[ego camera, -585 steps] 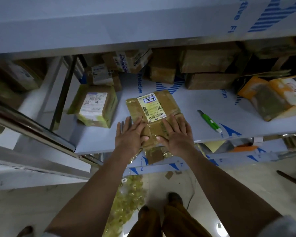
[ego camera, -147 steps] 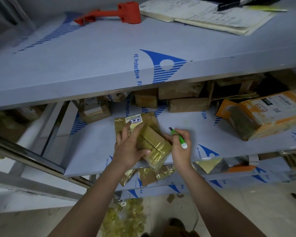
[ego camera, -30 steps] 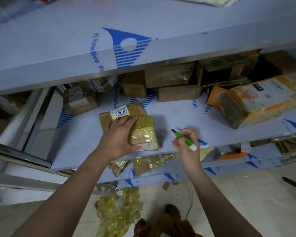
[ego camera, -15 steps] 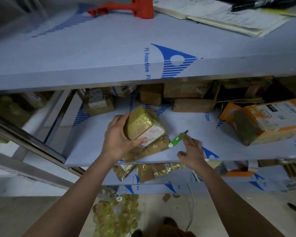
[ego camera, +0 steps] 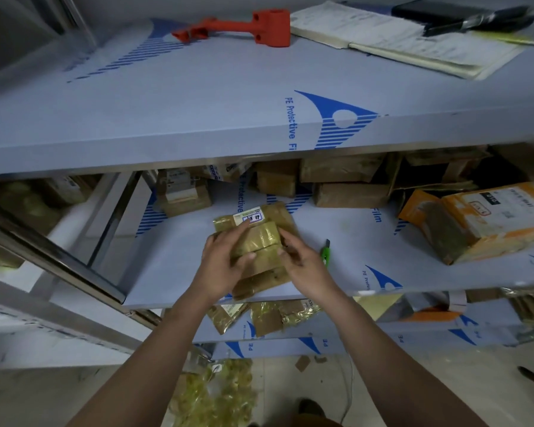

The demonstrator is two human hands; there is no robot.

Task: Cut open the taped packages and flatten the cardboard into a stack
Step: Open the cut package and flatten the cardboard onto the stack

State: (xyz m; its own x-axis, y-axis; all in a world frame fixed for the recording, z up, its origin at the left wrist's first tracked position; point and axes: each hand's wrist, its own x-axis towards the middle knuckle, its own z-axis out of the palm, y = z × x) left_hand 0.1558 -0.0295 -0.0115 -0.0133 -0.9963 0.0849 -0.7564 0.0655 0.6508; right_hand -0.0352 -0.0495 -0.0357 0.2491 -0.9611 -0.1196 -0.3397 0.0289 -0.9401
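Our left hand (ego camera: 219,266) and right hand (ego camera: 302,266) both gripping taped package (ego camera: 259,241) atop flattened cardboard (ego camera: 259,282), green cutter (ego camera: 325,254) alongside on shelf (ego camera: 182,260).

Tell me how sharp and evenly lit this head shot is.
Head view: dim and bluish; hands and taped package slightly motion-blurred; label unreadable; wide-angle lens bows the top shelf edge; lower shelves sit in shadow; cutter soft.
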